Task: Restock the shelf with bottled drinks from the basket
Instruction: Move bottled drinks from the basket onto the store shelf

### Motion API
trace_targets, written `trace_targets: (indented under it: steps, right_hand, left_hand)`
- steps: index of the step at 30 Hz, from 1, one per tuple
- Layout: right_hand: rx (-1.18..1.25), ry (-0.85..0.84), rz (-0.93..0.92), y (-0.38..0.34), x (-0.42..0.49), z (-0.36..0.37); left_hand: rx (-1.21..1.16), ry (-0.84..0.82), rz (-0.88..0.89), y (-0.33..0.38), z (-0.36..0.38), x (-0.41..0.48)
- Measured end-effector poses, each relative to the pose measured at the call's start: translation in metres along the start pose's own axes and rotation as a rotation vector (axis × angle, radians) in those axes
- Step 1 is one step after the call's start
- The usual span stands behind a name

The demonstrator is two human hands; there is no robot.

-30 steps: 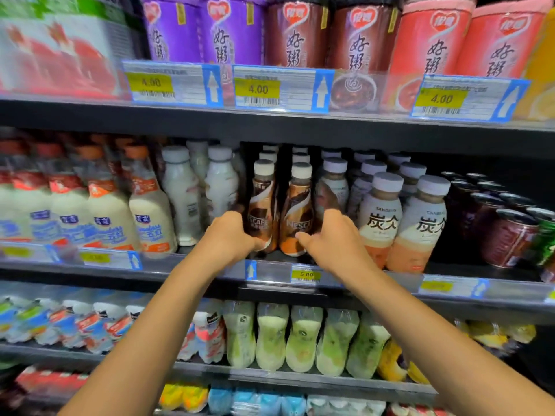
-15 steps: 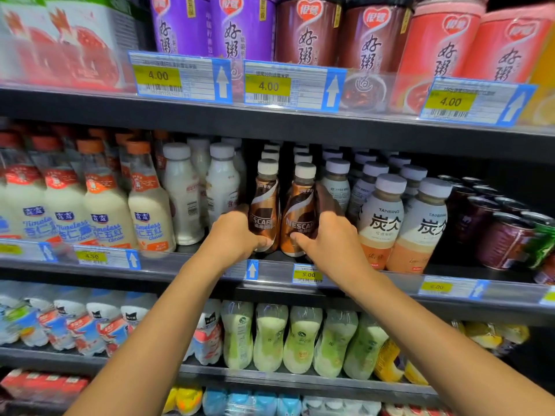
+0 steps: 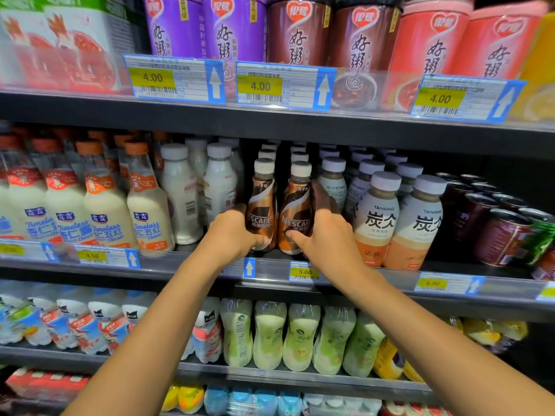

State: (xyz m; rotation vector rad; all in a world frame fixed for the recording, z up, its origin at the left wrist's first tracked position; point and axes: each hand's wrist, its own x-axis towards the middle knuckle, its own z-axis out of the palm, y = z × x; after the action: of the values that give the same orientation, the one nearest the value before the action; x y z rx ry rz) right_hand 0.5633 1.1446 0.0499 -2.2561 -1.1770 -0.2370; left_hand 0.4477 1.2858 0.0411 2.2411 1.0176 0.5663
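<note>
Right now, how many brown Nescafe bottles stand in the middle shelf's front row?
2. The left brown plastic Nescafe bottle sits in the left hand, the right brown plastic Nescafe bottle in the right hand. White caps behind suggest more, mostly hidden.

The left Nescafe bottle and right Nescafe bottle, brown with pale caps, stood upright side by side at the near edge of the middle shelf (matching bottles queued behind), gripped by the left hand and right hand.
</note>
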Motion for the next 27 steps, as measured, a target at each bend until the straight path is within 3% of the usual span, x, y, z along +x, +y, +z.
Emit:
trace_targets:
  steps: [27]
  right_hand:
    - [0.020, -0.016, -0.031, -0.0029, -0.0098, -0.0081]
  left_hand:
    - [0.061, -0.002, -0.027, 0.0065, 0.0014, -0.0043]
